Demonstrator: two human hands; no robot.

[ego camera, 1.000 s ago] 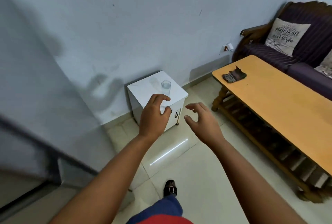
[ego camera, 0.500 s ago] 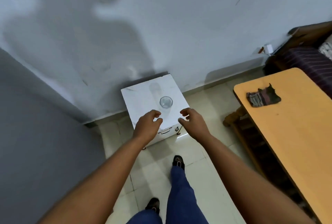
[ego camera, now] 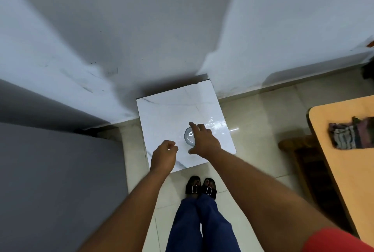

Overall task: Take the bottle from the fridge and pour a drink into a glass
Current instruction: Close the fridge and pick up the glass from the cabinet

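One clear glass (ego camera: 189,137) upright near the front right of the white bench (ego camera: 162,114), right hand (ego camera: 204,140) spread over it without closing, left hand (ego camera: 164,155) loosely curled and empty beside — easily tipped by a careless swipe, likely breaking on tile.

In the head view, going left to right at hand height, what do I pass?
Grey fridge → left hand → glass → right hand → wooden table with the striped cloth.
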